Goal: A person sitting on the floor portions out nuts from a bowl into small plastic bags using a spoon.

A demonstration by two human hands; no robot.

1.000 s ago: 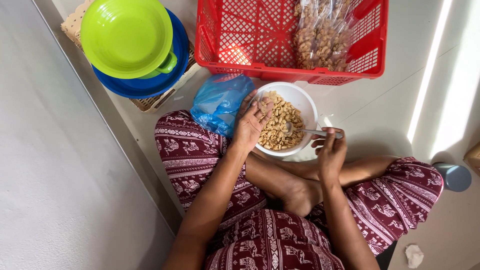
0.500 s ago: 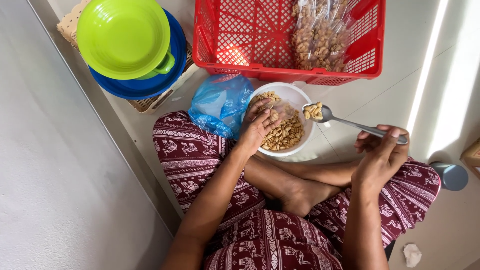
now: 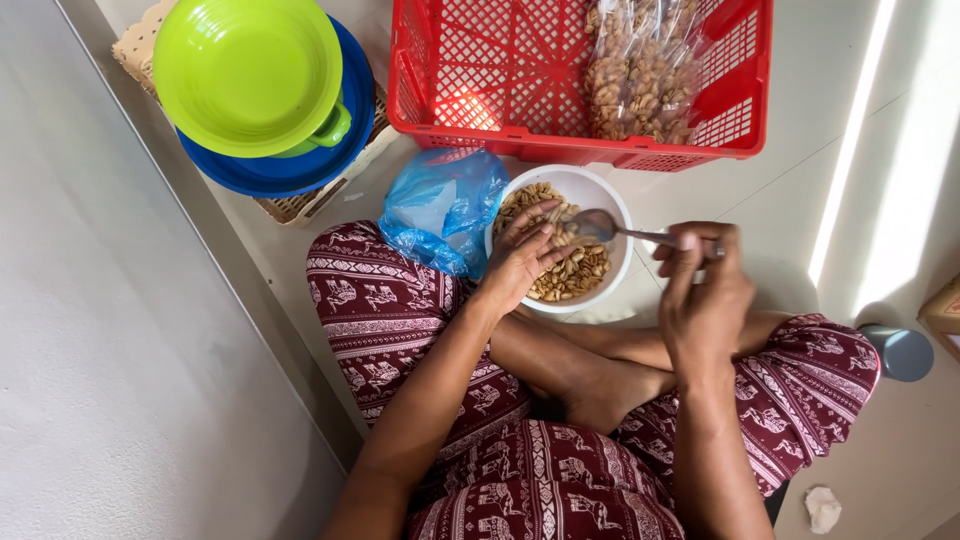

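Head view, right hand (image 3: pixel 705 300): nearest, fingers pinched round a metal spoon (image 3: pixel 625 232), bowl end held level over the nuts.
Left hand (image 3: pixel 522 258): fingers spread, resting on the peanuts, steadying the white bowl (image 3: pixel 610 200) on the floor.
Blue plastic bag (image 3: pixel 440 210): just left of the bowl.
Red crate (image 3: pixel 520 90): far side, holding packed nut bags (image 3: pixel 640 70).

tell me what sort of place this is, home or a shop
Probably a home floor used for packing snacks, though I can't be sure: the person sits cross-legged on pale tiles, with a white bowl of nuts, a red crate holding filled bags, and stacked plastic plates.
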